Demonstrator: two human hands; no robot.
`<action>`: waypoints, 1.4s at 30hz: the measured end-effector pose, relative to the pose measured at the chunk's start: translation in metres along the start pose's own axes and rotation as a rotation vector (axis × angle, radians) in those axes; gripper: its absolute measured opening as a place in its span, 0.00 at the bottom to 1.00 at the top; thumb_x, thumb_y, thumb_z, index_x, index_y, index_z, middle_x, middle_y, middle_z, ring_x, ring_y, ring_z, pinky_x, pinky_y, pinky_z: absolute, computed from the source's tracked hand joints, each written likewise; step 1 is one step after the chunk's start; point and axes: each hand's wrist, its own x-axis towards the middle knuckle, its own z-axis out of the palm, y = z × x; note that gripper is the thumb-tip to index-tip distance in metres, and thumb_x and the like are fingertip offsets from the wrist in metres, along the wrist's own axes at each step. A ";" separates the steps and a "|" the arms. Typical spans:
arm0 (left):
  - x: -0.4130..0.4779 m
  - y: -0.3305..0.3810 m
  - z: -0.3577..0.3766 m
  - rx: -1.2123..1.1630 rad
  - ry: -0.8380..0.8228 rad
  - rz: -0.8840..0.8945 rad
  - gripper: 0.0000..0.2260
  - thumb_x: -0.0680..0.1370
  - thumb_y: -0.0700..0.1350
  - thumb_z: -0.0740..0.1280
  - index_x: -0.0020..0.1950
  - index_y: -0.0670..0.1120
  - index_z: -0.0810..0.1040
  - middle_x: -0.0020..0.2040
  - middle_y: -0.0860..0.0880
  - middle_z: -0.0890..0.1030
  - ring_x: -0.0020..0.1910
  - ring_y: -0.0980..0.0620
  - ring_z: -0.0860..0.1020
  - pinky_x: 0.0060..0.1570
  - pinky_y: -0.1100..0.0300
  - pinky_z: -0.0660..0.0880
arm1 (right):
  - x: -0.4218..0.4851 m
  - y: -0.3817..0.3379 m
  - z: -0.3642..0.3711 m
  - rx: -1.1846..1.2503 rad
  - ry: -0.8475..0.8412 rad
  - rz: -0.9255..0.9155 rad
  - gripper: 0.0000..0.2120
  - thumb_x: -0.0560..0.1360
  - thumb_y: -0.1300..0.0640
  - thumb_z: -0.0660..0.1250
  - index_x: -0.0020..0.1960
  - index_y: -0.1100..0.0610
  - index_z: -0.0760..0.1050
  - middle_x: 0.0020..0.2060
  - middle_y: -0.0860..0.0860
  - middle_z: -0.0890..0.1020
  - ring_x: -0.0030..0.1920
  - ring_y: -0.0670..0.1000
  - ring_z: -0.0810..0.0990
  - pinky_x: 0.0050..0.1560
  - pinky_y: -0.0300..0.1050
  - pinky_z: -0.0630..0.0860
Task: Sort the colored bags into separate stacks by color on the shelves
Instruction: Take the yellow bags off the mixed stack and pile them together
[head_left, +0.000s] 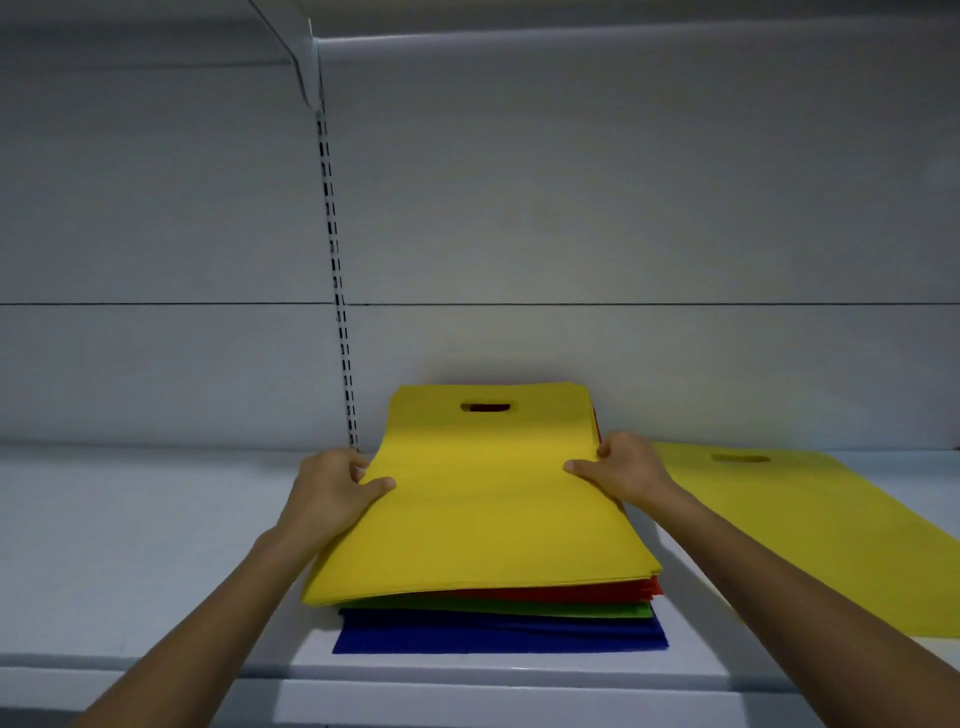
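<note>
While both forearms reached in from the bottom corners of the frame, a mixed pile of flat bags lay at lower centre on a white shelf (130, 545). Yellow bags (483, 499) formed the top layer, with a slot handle at the far end, and the layer was drawn in at its sides where the hands held it. Beneath it lay red bags (597, 592), then green bags (493, 607), and blue bags (498, 634) at the bottom, their near edge jutting out toward the lower edge of the frame. The left hand (332, 488) gripped the left edge of the yellow layer, thumb pressed flat on top and fingers curled round the edge. The right hand (623, 473) gripped the right edge likewise, thumb laid on the upper face and fingers bent at the side. How many bags the hands held could not be told. A separate yellow bag (810, 519) lay flat on the same shelf at the right of the frame, near the pile, with the right forearm crossing above its near corner. A slotted upright (337, 291) ran down the grey back wall (623, 208) left of centre, and a white bracket (309, 67) stood at its top in the upper left.
</note>
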 end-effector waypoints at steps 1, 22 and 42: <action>0.001 -0.001 0.001 -0.012 0.022 0.005 0.15 0.72 0.51 0.71 0.51 0.41 0.80 0.47 0.45 0.80 0.46 0.50 0.76 0.43 0.61 0.67 | 0.000 0.001 0.001 0.019 0.010 0.016 0.27 0.71 0.47 0.71 0.27 0.56 0.56 0.24 0.50 0.60 0.25 0.48 0.59 0.28 0.43 0.53; -0.010 0.017 -0.007 0.013 0.371 0.180 0.08 0.75 0.47 0.68 0.52 0.47 0.77 0.42 0.48 0.82 0.43 0.44 0.79 0.38 0.57 0.72 | 0.002 -0.005 -0.004 0.135 0.444 -0.143 0.07 0.75 0.57 0.66 0.51 0.60 0.73 0.43 0.57 0.81 0.46 0.59 0.78 0.41 0.49 0.73; -0.049 0.247 0.097 0.105 0.048 0.375 0.20 0.77 0.50 0.63 0.67 0.44 0.71 0.65 0.44 0.73 0.65 0.45 0.69 0.59 0.56 0.65 | -0.006 0.167 -0.175 -0.111 0.309 -0.142 0.27 0.76 0.52 0.65 0.71 0.61 0.65 0.68 0.57 0.69 0.68 0.56 0.68 0.66 0.45 0.62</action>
